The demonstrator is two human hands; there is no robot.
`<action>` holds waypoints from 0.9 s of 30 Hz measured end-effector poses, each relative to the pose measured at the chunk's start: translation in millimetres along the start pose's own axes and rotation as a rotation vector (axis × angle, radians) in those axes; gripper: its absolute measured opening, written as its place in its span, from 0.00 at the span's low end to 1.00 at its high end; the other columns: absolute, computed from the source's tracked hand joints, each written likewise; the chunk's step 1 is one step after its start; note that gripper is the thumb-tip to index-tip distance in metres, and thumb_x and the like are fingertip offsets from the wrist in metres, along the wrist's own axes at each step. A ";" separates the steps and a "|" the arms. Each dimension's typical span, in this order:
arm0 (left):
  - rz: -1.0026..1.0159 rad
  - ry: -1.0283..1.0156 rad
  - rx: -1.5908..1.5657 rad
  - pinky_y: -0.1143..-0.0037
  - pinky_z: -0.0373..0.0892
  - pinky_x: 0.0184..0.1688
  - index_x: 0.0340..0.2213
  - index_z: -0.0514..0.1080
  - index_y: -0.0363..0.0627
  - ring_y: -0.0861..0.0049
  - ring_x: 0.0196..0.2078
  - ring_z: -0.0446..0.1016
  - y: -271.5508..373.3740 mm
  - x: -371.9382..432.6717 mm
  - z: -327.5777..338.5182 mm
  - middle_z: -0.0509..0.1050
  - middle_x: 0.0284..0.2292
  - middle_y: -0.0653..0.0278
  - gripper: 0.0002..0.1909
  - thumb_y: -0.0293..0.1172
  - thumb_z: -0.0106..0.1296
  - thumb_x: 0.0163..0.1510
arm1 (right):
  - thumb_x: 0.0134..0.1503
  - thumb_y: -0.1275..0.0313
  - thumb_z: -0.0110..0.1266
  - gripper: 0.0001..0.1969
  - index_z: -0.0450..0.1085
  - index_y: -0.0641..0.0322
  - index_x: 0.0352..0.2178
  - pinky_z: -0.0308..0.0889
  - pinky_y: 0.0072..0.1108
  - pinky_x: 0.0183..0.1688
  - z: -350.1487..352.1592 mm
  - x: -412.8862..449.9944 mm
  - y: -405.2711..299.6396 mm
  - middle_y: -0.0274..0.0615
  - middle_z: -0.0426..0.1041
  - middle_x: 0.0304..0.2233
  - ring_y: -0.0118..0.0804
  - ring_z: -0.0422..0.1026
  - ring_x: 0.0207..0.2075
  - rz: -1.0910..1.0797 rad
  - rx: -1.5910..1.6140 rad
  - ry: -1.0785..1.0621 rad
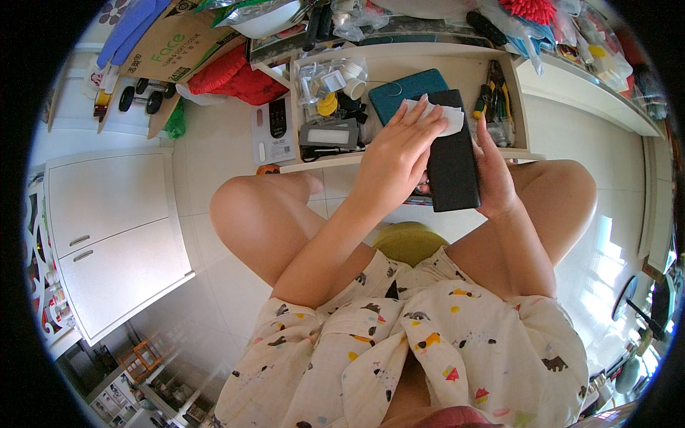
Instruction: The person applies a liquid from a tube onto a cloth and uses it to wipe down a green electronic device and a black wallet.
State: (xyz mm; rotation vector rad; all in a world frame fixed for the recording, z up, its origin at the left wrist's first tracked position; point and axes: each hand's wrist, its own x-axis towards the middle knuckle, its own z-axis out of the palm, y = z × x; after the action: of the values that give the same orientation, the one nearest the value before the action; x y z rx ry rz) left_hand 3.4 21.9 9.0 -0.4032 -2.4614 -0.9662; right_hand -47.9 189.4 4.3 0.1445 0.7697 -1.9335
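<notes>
My right hand (492, 171) holds a black rectangular box (455, 171) upright along its right side, over the front of an open drawer (374, 50). My left hand (401, 147) lies across the box's left part, its fingers pressing a folded white tissue (454, 121) onto the upper face. Some fingertips show at the box's left edge, below my left hand; the rest of them is hidden. Behind the box, a teal flat case (398, 93) lies in the drawer, with pliers (499, 96) and other hand tools in the compartment to the right.
The drawer's left part holds a grey case (328, 136), a yellow round piece (327, 104) and white plastic parts. A white device box (273, 134) stands left of it. Crowded things line the surface beyond. Below the drawer are my knees and a green round stool (409, 242).
</notes>
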 end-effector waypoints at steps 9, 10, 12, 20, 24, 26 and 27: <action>-0.014 0.039 0.031 0.63 0.59 0.57 0.44 0.69 0.39 0.61 0.54 0.65 -3.0 1.4 -3.4 0.70 0.47 0.54 0.19 0.15 0.46 0.48 | 0.53 0.36 0.26 0.40 0.61 0.63 0.46 0.73 0.29 0.31 -2.1 -0.2 4.4 0.49 0.71 0.34 0.42 0.74 0.28 0.082 -0.123 -0.066; -0.016 0.042 0.032 0.63 0.59 0.57 0.44 0.69 0.39 0.61 0.54 0.65 -3.3 1.8 -4.4 0.70 0.47 0.54 0.19 0.15 0.46 0.48 | 0.53 0.35 0.25 0.41 0.60 0.63 0.46 0.73 0.29 0.30 -2.7 -0.1 4.7 0.49 0.71 0.34 0.42 0.74 0.27 0.093 -0.139 -0.085; -0.019 0.046 0.032 0.64 0.59 0.57 0.44 0.69 0.39 0.61 0.54 0.65 -3.6 2.0 -5.1 0.69 0.47 0.54 0.19 0.15 0.46 0.48 | 0.52 0.34 0.24 0.41 0.60 0.63 0.46 0.73 0.28 0.30 -2.0 -0.5 4.6 0.49 0.71 0.34 0.42 0.74 0.27 0.111 -0.152 -0.088; -0.029 0.056 -0.004 0.63 0.59 0.57 0.44 0.69 0.39 0.60 0.54 0.64 -3.7 -2.2 0.8 0.68 0.48 0.55 0.20 0.14 0.46 0.47 | 0.49 0.31 0.22 0.45 0.61 0.62 0.47 0.72 0.27 0.30 -1.9 -0.9 7.9 0.49 0.71 0.32 0.41 0.74 0.27 0.144 -0.320 -0.081; -0.021 0.033 0.007 0.63 0.59 0.57 0.44 0.68 0.40 0.60 0.55 0.63 -0.6 -1.2 1.7 0.68 0.48 0.55 0.20 0.14 0.46 0.47 | 0.47 0.29 0.22 0.48 0.60 0.65 0.47 0.72 0.28 0.30 -2.8 -0.9 6.6 0.50 0.71 0.32 0.42 0.74 0.28 0.141 -0.245 -0.063; 0.006 0.007 0.036 0.62 0.59 0.57 0.45 0.68 0.41 0.59 0.55 0.63 1.4 -0.8 1.7 0.68 0.48 0.56 0.21 0.15 0.47 0.47 | 0.47 0.29 0.22 0.49 0.60 0.66 0.47 0.72 0.28 0.31 -4.2 -1.1 6.7 0.51 0.71 0.32 0.42 0.74 0.28 0.136 -0.212 -0.046; 0.006 0.006 0.036 0.62 0.59 0.57 0.45 0.68 0.41 0.59 0.55 0.63 1.8 -1.2 3.0 0.68 0.48 0.56 0.21 0.15 0.47 0.47 | 0.47 0.29 0.22 0.50 0.59 0.67 0.48 0.72 0.30 0.32 -6.4 -1.0 7.5 0.52 0.71 0.33 0.44 0.74 0.30 0.121 -0.202 -0.044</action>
State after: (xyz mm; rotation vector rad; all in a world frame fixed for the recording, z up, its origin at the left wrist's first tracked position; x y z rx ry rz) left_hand 4.2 25.1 7.5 -0.3948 -2.4667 -0.9174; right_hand -42.5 191.7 -3.8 0.0246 0.9008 -1.7287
